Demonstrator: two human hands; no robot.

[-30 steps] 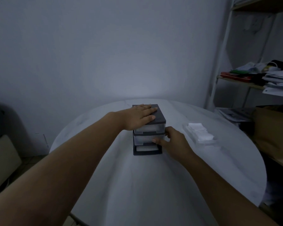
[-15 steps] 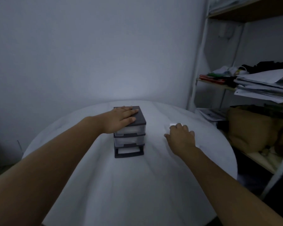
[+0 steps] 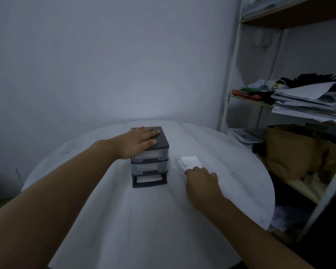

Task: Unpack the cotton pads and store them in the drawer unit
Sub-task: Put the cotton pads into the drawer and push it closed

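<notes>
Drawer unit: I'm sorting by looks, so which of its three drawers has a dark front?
The bottom drawer: its front is a dark frame, while the top drawer and middle drawer above it have pale translucent fronts.

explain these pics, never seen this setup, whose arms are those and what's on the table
No machine: these are a person's bare arms, filmed by a camera worn on their head, looking forward and down. On the round white table stands a small dark drawer unit; the left hand lies flat on top. Beside it lies a white pack of cotton pads. The right hand touches its near end; whether it grips is hidden. Cluttered shelves stand at right.
</notes>
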